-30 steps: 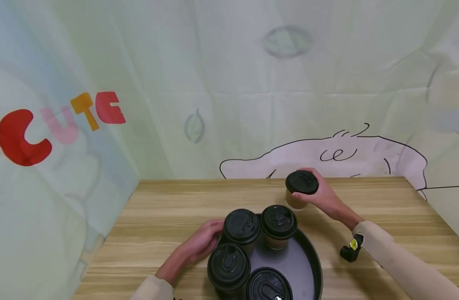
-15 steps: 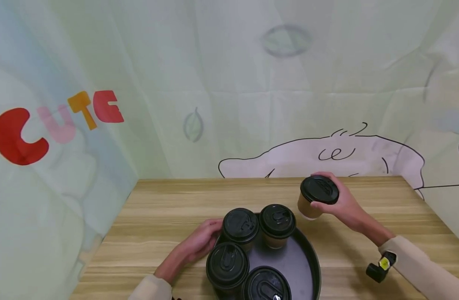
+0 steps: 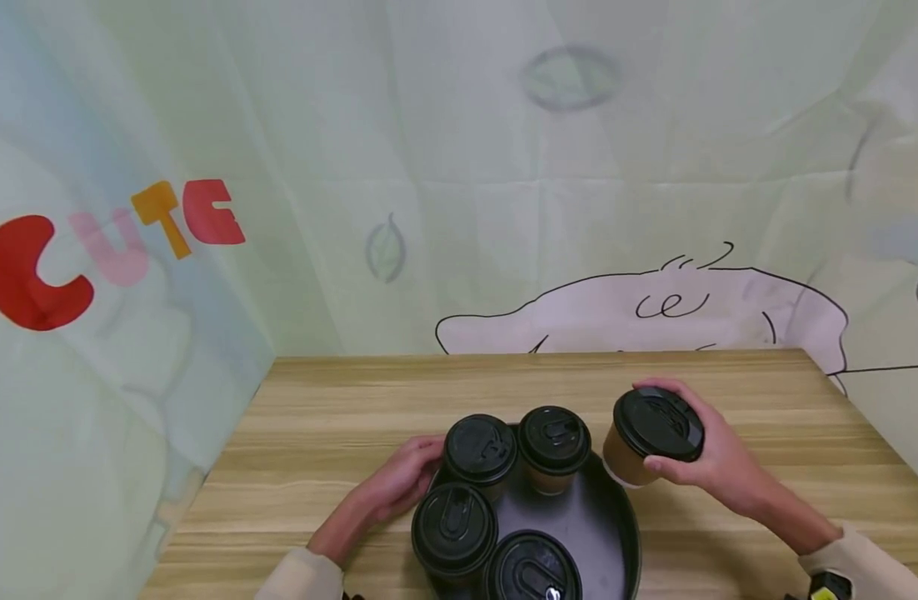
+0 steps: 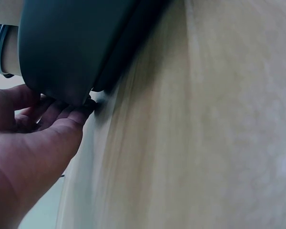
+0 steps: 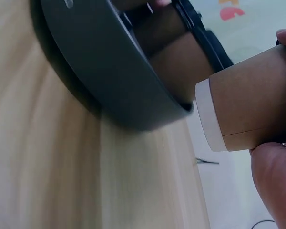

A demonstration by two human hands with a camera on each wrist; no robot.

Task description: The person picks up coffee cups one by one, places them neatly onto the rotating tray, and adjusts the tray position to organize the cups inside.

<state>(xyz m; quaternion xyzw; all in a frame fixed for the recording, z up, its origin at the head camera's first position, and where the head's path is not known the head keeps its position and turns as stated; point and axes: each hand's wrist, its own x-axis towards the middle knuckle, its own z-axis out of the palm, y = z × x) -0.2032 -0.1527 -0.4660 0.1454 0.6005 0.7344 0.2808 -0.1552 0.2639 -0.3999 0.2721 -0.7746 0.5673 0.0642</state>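
Observation:
My right hand (image 3: 721,458) grips a brown paper coffee cup (image 3: 657,425) with a black lid, slightly tilted and held above the table just right of a round black tray (image 3: 631,542). In the right wrist view, the cup's (image 5: 250,100) white base is off the surface, near the tray wall (image 5: 105,71). At the tray's left edge, my left hand (image 3: 402,479) holds the rim. The left wrist view has its fingers (image 4: 62,114) bent against the tray's lower edge. Several lidded coffee cups (image 3: 480,450) stand on the tray, at its left, back and front.
The wooden table (image 3: 339,408) extends behind and to both sides of the tray. A printed cloth backdrop (image 3: 459,183) with cartoon drawings hangs behind the table and along its left side.
My right hand has carried the coffee cup from the back of the table rightward and toward me, beside the tray. My left hand and the tray have stayed in place.

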